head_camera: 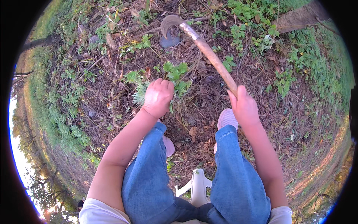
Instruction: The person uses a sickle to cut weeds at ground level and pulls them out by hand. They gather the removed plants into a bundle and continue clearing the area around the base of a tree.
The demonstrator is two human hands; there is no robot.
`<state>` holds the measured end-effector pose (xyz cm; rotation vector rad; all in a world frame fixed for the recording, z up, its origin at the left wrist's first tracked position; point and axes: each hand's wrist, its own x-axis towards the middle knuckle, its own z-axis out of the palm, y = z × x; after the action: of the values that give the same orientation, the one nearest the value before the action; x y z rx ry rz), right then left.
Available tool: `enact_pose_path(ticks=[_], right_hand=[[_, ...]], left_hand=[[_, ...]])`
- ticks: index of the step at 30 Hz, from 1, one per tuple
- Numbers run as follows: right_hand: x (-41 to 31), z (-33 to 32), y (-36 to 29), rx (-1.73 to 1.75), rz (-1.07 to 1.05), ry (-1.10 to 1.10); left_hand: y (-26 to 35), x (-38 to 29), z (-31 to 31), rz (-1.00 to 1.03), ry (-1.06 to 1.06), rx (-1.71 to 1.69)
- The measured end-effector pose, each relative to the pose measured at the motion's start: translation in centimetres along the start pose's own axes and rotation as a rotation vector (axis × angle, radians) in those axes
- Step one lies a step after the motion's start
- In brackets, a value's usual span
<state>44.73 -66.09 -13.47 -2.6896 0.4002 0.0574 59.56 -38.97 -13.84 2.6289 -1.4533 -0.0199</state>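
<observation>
My right hand (245, 107) grips the lower end of a wooden-handled sickle (214, 58). Its curved metal blade (171, 23) points away from me, above the ground near a flat grey stone (170, 41). My left hand (159, 96) is closed around a bunch of green leafy weeds (141, 93), with leaves sticking out to its left. More broad green leaves (176, 71) stand just beyond and right of that fist. Whether the bunch is still rooted is hidden by the hand.
A white plastic stool (198, 184) is beneath me, between my jeans-covered legs. Pink shoes (228, 119) rest on ground strewn with dry grass and leaves. A tree trunk (302, 18) rises at the far right, and a thinner dark trunk (42, 42) at the far left. Green weeds (316, 64) grow on the right.
</observation>
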Motion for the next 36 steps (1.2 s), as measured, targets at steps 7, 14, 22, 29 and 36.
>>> enact_pose_path(ticks=[7, 14, 22, 29, 36], right_hand=[[1.5, 0.1, 5.9, -0.242, -0.111, -0.042], [-5.5, -7.1, 1.6, -0.167, 0.341, -0.204], [-7.6, -6.9, 0.0, 0.188, 0.459, 0.021], [-7.0, -4.3, 0.6, 0.222, 0.424, -0.167], [-4.1, -5.4, -1.2, 0.327, 0.378, -0.003]], left_hand=[[-3.7, -1.5, -0.8, -0.117, -0.106, -0.01], [-4.2, -4.2, -2.4, -0.162, -0.016, -0.029], [-9.5, -9.4, -2.3, -0.861, 0.195, -0.272], [-16.8, -13.8, 1.5, -0.987, 0.562, -0.586], [-13.7, -13.1, 1.7, -1.051, 0.392, -0.306]])
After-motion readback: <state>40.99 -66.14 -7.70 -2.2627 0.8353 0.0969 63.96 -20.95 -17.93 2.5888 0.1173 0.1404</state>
